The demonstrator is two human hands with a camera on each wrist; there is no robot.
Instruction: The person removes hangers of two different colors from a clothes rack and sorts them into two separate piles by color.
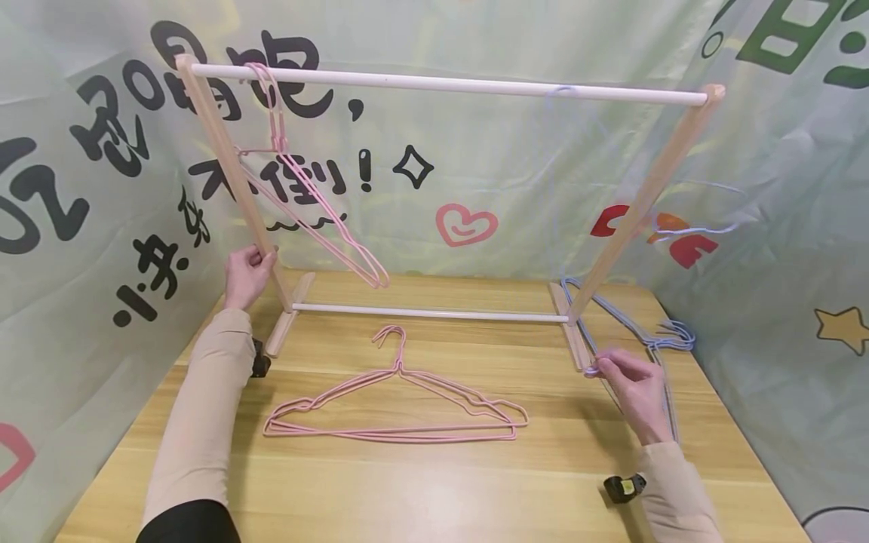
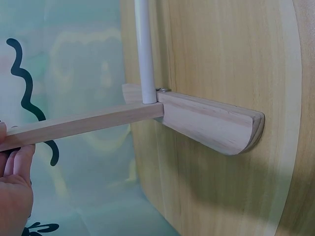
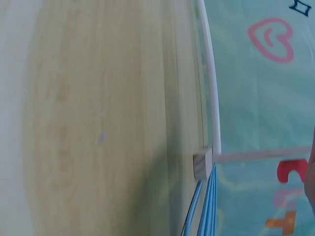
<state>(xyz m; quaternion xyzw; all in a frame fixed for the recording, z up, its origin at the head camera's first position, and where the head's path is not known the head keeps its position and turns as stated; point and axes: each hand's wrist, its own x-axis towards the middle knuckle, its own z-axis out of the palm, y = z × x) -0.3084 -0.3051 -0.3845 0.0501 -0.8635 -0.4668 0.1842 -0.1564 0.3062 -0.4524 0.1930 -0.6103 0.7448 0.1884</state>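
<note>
My left hand (image 1: 248, 277) grips the left wooden post (image 2: 88, 124) of a small clothes rack, thumb and fingers around it. Between the fingertips of my right hand (image 1: 633, 388), a small light-blue end of a clothes hanger (image 1: 591, 372) shows; the rest of it is hard to make out. That hand is over the table's right side, close to a bunch of blue hangers (image 1: 672, 335) lying by the rack's right foot (image 1: 573, 339). In the right wrist view, only a blurred edge of the hand shows.
Pink hangers (image 1: 326, 196) hang at the left of the white top bar (image 1: 421, 81). More pink hangers (image 1: 400, 436) lie stacked on the wooden table (image 1: 407, 498) before the lower bar (image 1: 428, 311). A printed cloth (image 1: 407, 219) surrounds the table. Faint blue traces blur near the right post.
</note>
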